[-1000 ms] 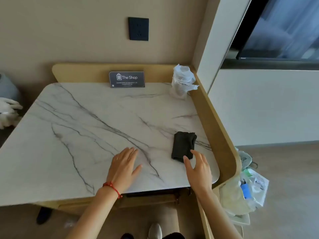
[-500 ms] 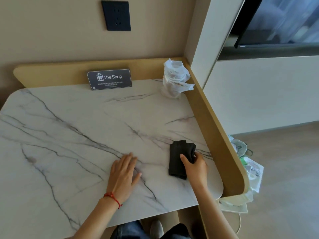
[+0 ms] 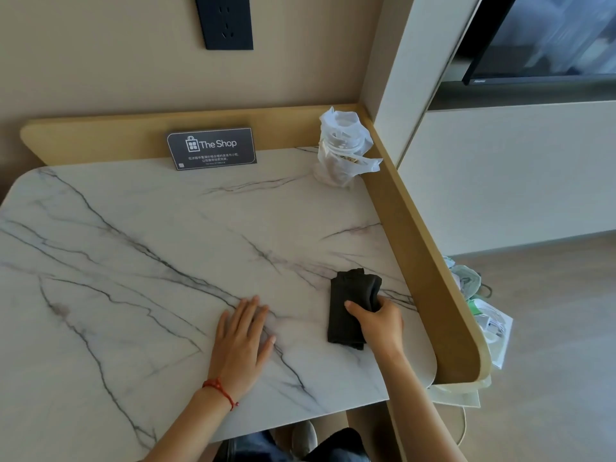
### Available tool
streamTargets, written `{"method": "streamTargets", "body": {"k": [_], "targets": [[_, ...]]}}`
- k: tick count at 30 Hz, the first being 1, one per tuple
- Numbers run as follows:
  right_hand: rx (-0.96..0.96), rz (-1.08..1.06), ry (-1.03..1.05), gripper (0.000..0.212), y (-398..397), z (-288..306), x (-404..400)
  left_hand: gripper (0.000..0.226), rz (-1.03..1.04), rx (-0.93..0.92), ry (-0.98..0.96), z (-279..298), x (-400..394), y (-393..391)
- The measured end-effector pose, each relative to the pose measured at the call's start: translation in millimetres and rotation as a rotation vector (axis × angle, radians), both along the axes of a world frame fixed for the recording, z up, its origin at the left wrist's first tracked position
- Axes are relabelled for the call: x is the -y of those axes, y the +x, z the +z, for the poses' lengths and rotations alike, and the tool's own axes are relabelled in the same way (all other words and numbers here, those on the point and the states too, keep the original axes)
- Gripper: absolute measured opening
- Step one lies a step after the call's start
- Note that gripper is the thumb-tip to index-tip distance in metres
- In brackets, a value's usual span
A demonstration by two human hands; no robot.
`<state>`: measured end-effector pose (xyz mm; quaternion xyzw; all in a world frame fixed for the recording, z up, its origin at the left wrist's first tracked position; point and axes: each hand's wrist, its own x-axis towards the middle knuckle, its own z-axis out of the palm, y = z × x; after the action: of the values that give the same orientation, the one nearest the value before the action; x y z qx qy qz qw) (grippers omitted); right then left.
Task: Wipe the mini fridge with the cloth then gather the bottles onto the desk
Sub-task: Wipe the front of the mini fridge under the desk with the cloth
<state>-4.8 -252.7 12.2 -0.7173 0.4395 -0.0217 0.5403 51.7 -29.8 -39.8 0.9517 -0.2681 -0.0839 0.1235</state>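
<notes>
Cloth (image 3: pixel 350 305), dark and folded, is lying on the marble desk (image 3: pixel 150 261) near its right-hand rim, and the right hand (image 3: pixel 380 323) is closing around its near right edge, thumb on top, fingers curling underneath. Left hand (image 3: pixel 241 341) is resting open and flat on the marble. Gripping only one edge, the hand is risking the folds falling open on the lift. Neither fridge nor bottles are showing

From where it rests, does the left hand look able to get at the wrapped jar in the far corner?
Probably yes: the left hand lies flat on bare marble, and nothing stands between it and the wrapped jar. It would need a long forward stretch.
</notes>
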Motion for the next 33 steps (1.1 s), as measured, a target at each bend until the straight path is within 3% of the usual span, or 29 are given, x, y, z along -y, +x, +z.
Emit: {"method": "streamTargets", "body": {"k": [8, 14, 19, 33], "targets": [[0.161, -0.025, 0.344, 0.024, -16.6, 8.2, -2.0, 0.061, 0.095, 0.019, -0.03, 3.1, -3.4, -17.5], [0.198, -0.022, 0.445, 0.024, -30.8, 10.5, -9.7, 0.063, 0.187, 0.008, -0.018, 10.3, -18.3, -40.8], [0.222, -0.019, 0.413, 0.009, -45.8, 11.2, -27.0, 0.062, 0.207, 0.006, 0.02, 18.6, -39.4, -59.7], [0.255, -0.029, 0.265, 0.007, -122.8, 10.2, -153.2, 0.064, 0.112, 0.029, 0.033, 22.5, -157.9, -111.4]]}}
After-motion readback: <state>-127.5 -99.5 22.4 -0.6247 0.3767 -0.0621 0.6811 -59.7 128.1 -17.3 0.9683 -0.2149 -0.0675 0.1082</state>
